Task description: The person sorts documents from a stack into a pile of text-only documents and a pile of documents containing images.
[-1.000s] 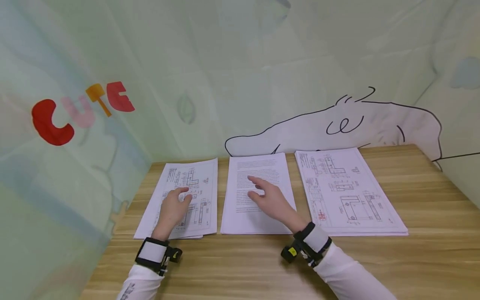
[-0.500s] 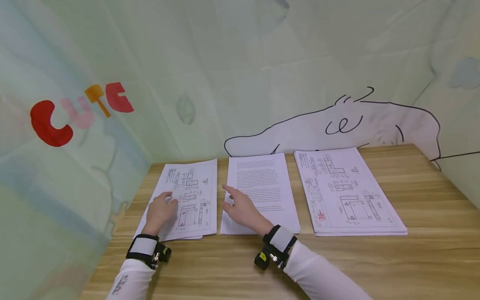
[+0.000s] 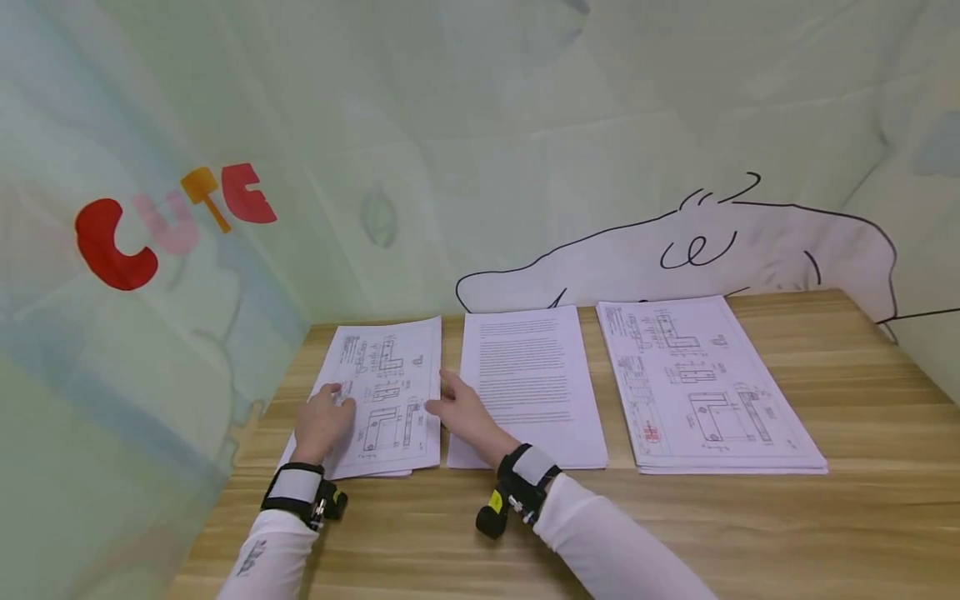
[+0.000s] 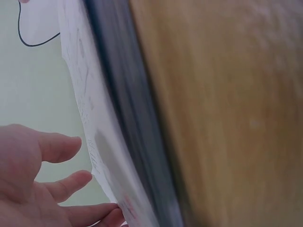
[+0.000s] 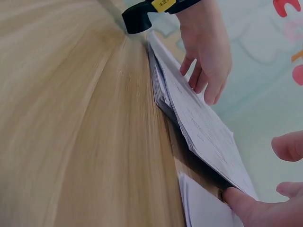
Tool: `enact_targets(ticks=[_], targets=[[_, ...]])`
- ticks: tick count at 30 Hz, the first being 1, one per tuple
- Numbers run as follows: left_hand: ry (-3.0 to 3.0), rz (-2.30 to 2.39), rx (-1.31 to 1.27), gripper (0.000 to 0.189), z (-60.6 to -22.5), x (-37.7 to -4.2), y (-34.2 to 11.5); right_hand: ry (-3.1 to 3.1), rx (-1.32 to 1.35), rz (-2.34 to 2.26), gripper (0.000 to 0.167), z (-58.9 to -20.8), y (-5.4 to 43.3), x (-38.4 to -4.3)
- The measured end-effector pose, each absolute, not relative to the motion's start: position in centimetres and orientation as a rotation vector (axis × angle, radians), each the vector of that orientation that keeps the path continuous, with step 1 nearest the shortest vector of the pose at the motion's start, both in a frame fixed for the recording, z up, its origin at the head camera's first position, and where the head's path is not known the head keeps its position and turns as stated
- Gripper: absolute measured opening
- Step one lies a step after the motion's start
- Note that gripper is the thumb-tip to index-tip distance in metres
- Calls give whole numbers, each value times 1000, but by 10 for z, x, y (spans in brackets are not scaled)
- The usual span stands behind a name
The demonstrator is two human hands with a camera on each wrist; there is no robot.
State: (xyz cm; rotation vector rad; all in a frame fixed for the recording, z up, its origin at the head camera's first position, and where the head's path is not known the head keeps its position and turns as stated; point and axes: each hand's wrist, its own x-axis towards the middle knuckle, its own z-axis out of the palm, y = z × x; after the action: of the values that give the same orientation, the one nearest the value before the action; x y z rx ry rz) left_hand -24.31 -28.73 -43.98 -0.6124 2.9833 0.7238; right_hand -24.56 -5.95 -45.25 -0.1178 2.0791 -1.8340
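In the head view my left hand (image 3: 322, 425) rests at the left edge of the left paper stack (image 3: 393, 383), which is topped by a technical drawing. The left wrist view shows its lower fingertips touching the edge of the stack, thumb raised away from it. My right hand (image 3: 467, 421) is in the gap between this stack and the middle stack of printed text (image 3: 525, 358), fingers spread. One finger (image 5: 241, 204) lies right at the left stack's right edge. Toward that edge the upper sheets (image 5: 208, 137) overhang, tilted above the table.
To the right lies a third stack (image 3: 705, 392), also with a drawing on top and a red stamp mark. All stacks lie on a wooden table (image 3: 420, 542). A printed cloth backdrop (image 3: 487, 167) rises behind and to the left.
My right hand has moved left from over the middle stack to the left stack's right edge. My left hand has shifted left and down, off the drawing to the stack's left edge.
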Motion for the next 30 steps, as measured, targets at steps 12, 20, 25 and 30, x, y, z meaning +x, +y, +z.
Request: enact_targets(ticks=[12,20,25,30], targets=[[2928,813,-648,56,-437,-243,-280,1867,133,-2008,67,-462,-79,-245],[2944,843,-558,57,-435,-241,-280,1961,213,-2046,54,-466,-78,-243],[2897,1011,-548,66,-435,-243,-285,1946,243,-2081,57,-466,-70,-247],[2808,1257,-539,73,-435,-246,-290,1952,222,-2064,57,-458,-56,-253]])
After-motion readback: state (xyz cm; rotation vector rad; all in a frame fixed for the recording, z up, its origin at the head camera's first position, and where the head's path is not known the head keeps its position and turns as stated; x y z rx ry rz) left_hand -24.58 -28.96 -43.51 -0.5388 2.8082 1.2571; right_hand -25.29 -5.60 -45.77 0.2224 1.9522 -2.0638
